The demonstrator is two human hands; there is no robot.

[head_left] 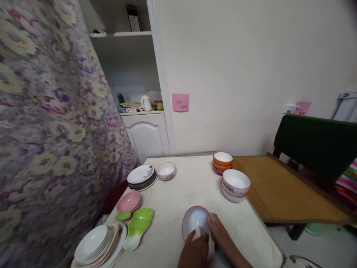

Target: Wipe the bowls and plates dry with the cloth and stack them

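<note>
A white bowl with a red rim (193, 220) sits near the front edge of the pale table (192, 186). My left hand (195, 251) grips its near rim, thumb inside the bowl. My right hand (220, 234) is closed on a white cloth (209, 243) pressed against the bowl's right side. Both wrists run off the bottom of the view.
White bowls (235, 185) and orange bowls (222, 163) are stacked at the right. A small bowl (166, 171), patterned plates (141, 176), pink dishes (128, 201), a green leaf dish (138, 227) and white plates (95, 243) sit left. A wooden bench (279, 190) adjoins right, a floral curtain (55, 123) hangs left.
</note>
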